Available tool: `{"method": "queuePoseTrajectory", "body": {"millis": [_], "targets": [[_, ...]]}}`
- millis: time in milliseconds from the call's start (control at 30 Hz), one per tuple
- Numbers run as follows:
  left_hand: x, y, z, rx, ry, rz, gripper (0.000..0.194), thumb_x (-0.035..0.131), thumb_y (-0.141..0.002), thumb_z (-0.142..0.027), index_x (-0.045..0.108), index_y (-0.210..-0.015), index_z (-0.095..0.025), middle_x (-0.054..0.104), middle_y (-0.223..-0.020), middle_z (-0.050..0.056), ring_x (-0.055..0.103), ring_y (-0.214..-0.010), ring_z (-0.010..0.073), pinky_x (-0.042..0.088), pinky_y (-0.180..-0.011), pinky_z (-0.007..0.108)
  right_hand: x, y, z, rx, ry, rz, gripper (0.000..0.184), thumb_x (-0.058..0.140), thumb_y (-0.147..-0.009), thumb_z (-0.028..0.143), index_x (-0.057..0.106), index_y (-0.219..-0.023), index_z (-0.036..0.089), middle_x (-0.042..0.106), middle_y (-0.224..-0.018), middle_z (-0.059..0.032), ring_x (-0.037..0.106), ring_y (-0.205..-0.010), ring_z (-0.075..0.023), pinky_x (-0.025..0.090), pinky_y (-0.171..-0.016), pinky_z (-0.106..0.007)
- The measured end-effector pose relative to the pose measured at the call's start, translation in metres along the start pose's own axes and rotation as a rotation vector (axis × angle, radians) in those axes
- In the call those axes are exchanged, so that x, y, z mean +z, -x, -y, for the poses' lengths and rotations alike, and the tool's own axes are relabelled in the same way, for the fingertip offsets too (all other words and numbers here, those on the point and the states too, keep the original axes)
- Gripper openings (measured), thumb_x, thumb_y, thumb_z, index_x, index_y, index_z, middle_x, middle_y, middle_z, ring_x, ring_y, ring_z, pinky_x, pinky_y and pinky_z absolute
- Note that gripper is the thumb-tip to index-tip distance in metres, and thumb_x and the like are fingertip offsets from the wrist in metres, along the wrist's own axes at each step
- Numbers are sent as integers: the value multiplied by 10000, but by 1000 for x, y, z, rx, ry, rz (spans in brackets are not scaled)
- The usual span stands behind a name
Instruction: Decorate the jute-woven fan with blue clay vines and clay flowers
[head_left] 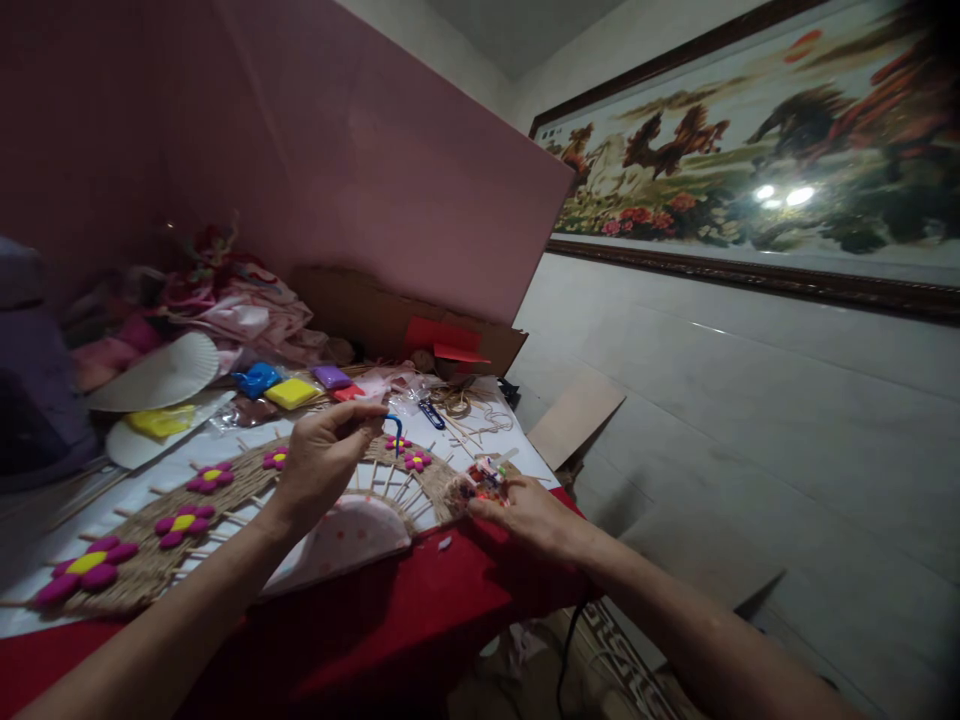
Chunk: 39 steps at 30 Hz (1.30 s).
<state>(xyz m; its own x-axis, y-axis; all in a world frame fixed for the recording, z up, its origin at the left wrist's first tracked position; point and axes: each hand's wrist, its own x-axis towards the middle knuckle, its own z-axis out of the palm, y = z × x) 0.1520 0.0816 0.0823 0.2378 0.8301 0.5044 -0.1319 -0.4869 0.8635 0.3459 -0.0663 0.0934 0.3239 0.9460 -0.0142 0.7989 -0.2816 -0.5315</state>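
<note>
My left hand [324, 462] is raised over a half-round fan of woven twine and sticks [139, 545]. Its thumb and fingers pinch a thin blue strip [397, 428], which bends and hangs down; it looks like soft clay. Pink flowers with yellow middles [91, 570] run along the woven band, and a white half-disc [345, 535] fills the fan's inner part. At the fan's right end, my right hand [531, 508] is closed on a small shiny multicoloured bundle [487, 482], whose exact kind is unclear.
Behind the fan lie a blue clay packet [257, 380], a yellow packet [292, 393], a purple packet [331, 377] and a dark blue cutter [432, 413]. White paper plates [161, 375] sit at the left. Red cloth [360, 625] hangs at the table's front; a tiled wall is right.
</note>
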Motion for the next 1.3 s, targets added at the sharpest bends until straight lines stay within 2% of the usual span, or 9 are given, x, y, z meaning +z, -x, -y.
{"method": "queuePoseTrajectory", "body": {"millis": [233, 333, 633, 800, 967, 1100, 1300], "targets": [[0, 1, 4, -16, 2, 21, 232, 647, -669, -300, 724, -831, -154, 683, -736, 48, 546, -615, 130, 411, -506, 227, -2, -6, -2, -79, 43, -22, 364, 565, -756, 515, 639, -771, 159, 610, -771, -58, 509, -687, -166, 393, -637, -279], [-1, 0, 6, -13, -2, 22, 232, 651, -675, -312, 724, -834, -159, 676, -725, 41, 538, -604, 125, 408, -502, 225, -1, -8, -1, -33, 56, -13, 386, 555, -753, 534, 613, -692, 157, 587, -701, -48, 479, -626, -151, 377, -585, -273], [-1, 1, 3, -17, -5, 20, 217, 641, -680, -292, 721, -827, -155, 690, -740, 48, 562, -623, 134, 426, -528, 234, -5, -13, 5, 28, -26, 44, 391, 589, -730, 523, 626, -716, 134, 557, -633, -17, 433, -551, -114, 341, -523, -247], [0, 1, 5, -7, -11, 29, 211, 642, -685, -299, 720, -820, -158, 699, -736, 49, 581, -650, 148, 446, -569, 248, -8, -18, 7, 50, 31, 29, 408, 586, -725, 545, 598, -668, 141, 518, -592, -2, 431, -542, -114, 320, -514, -245], [0, 1, 9, -8, -10, 39, 212, 635, -695, -298, 718, -829, -155, 701, -747, 54, 596, -673, 158, 454, -593, 258, -10, -25, 10, 56, 91, 91, 443, 533, -759, 567, 545, -584, 159, 463, -511, 8, 420, -514, -114, 299, -491, -242], [1, 0, 11, -4, 11, 38, 213, 648, -693, -307, 719, -827, -158, 707, -778, 59, 616, -704, 169, 466, -635, 271, -9, -31, 8, 59, 158, 91, 482, 529, -737, 614, 492, -550, 171, 442, -508, 18, 388, -489, -100, 271, -469, -239], [0, 1, 9, 2, -6, 35, 199, 656, -693, -309, 724, -812, -164, 701, -733, 45, 597, -653, 150, 446, -582, 248, -9, -34, 8, 32, 167, 113, 498, 507, -743, 629, 469, -533, 179, 449, -501, 9, 382, -474, -103, 269, -452, -242]]}}
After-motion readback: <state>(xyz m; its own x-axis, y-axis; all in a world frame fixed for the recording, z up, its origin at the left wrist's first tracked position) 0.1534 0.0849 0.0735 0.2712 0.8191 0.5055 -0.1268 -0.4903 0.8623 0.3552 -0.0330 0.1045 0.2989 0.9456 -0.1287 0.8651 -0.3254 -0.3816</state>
